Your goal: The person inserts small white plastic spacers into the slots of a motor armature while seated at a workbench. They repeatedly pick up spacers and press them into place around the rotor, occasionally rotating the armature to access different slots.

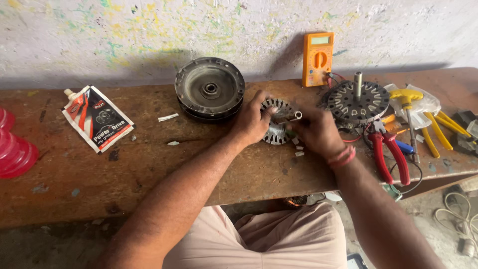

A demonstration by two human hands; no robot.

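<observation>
We grip 1 slotted stator core w/ shaft at bench centre: left hand closed on its rim, right hand closed on its other side. Nearby: 1 round motor housing, 1 second stator, 1 orange multimeter, 1 red-handled pliers.

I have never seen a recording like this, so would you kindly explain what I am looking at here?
This is one picture from a camera worn on a person's head, looking down at their own bare hands over a worn wooden bench. The left hand and right hand together hold a round slotted metal core with a shaft through it. On the bench lie a grease pouch, a round metal housing, an orange meter, a second core, red pliers and a yellow-handled tool.
</observation>
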